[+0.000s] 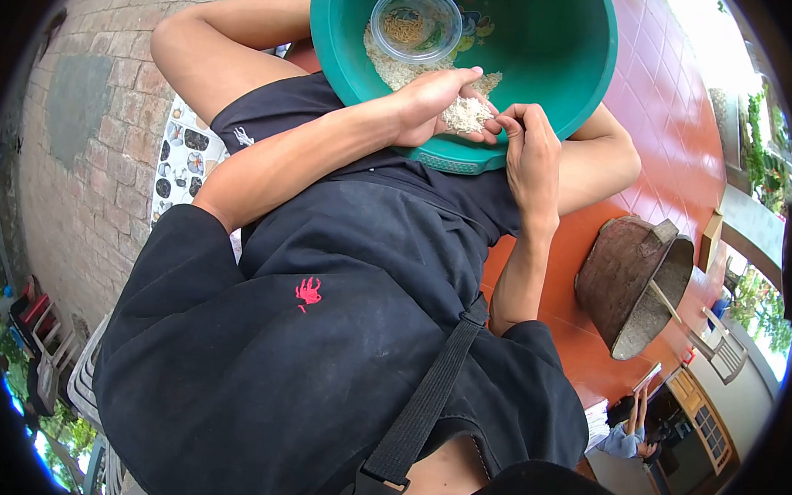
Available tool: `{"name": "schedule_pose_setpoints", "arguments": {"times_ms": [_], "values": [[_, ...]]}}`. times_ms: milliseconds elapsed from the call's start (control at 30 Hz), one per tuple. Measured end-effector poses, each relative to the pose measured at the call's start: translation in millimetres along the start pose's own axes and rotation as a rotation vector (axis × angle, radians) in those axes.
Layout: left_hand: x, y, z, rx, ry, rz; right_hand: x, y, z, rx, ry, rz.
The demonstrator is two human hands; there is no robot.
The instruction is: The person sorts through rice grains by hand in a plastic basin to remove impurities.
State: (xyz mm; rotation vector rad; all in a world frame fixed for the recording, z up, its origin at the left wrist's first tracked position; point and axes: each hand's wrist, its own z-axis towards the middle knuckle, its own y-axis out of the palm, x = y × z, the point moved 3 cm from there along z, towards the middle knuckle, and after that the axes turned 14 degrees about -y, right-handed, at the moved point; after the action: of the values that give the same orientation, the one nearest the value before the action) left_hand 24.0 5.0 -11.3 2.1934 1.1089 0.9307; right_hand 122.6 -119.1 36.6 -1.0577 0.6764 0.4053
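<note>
A large green basin rests on my lap with white rice spread over part of its bottom. My left hand is palm up over the near rim, its fingers slightly cupped around a small heap of rice grains. Close beside those fingertips, my right hand is closed in a pinch; whatever it may hold is too small to make out. A clear round plastic tub sits inside the basin, with some brown, husk-like grains in it.
Red floor tiles lie to the right, where a rusty metal tub holds grey material and a stick. Brick paving is on the left. Another person is at the lower right, near a wooden door.
</note>
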Motion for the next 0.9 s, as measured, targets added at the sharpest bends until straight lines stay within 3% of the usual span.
{"name": "schedule_pose_setpoints", "arguments": {"times_ms": [167, 900], "values": [[-0.7, -0.8, 3.1, -0.005, -0.011, -0.015, 1.1, 0.5, -2.0, -0.018, -0.086, -0.16], [-1.3, -1.7, 2.8, 0.015, 0.0, -0.02, -2.8, 4.1, -2.0, -0.021, -0.055, -0.01]]}}
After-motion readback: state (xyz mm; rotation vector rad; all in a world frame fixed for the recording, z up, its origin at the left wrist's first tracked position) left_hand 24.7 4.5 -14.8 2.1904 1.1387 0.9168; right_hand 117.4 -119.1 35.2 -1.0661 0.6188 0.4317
